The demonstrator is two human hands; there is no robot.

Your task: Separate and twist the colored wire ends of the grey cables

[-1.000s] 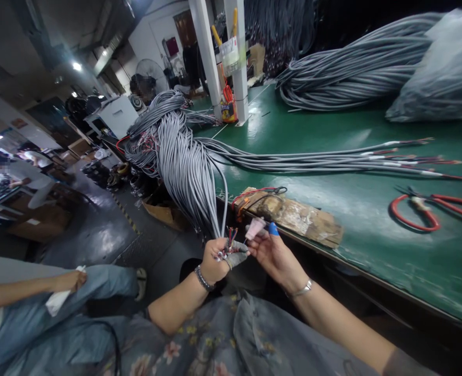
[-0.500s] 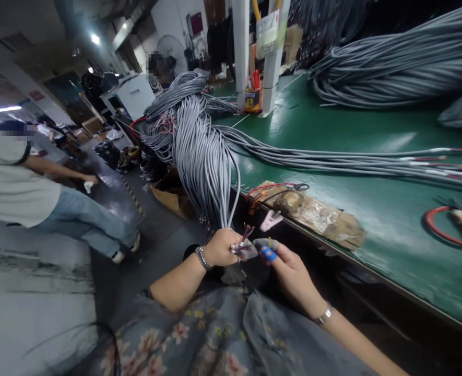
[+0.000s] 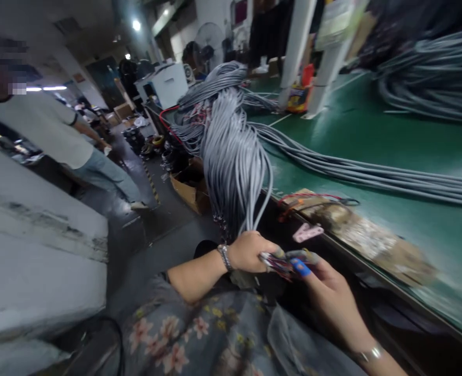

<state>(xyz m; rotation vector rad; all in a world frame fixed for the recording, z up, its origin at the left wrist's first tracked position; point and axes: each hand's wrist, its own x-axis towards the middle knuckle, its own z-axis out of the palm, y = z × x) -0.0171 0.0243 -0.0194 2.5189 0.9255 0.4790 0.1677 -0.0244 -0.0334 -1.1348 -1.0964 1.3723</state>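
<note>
Tilted down from upright since the earlier frame: thin dark-red-and-white wire ends (image 3: 278,265) of round grey cables (image 3: 250,180), which lay clamped in the left hand (image 3: 251,252), tips by the right hand (image 3: 329,288) (pinch unclear), apparently being separated, calling next for steady left hold.

Left of the grip, an open brown cardboard box (image 3: 187,192) on dark grey floor (image 3: 137,250); farther left, a person in pale T-shirt and jeans (image 3: 64,133). Beyond the grip, a boxy white cabinet (image 3: 170,83), a round grey fan (image 3: 210,37), a red-and-yellow packet (image 3: 298,98) between white posts (image 3: 299,49).
</note>
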